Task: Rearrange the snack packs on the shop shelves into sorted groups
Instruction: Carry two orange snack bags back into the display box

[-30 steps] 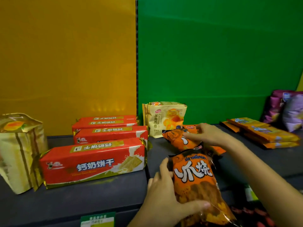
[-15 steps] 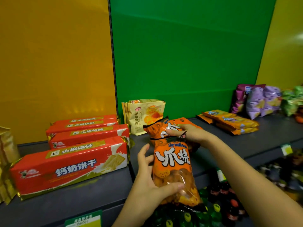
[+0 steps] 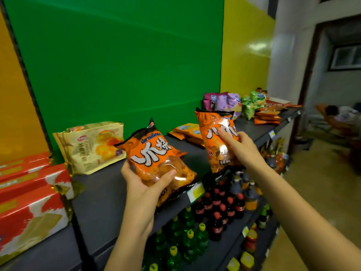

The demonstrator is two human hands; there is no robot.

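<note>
Orange snack pack (image 3: 156, 153) sits gripped in left hand (image 3: 144, 184), second orange pack (image 3: 213, 130) gripped in right hand (image 3: 244, 147).

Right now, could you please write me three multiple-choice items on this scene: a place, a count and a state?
1. Where does the pale yellow plastic pastry bag stand? A) on the dark grey shelf B) among the bottles below C) in a hand
2. How many orange crinkly snack bags are held up? A) one B) two C) three
3. What is the right hand doing? A) lying flat on the shelf B) hanging empty C) gripping an orange bag
1 A, it rests on the shelf; 2 B, the left hand holds one, the right another; 3 C, its fingers curl round the bag.
</note>
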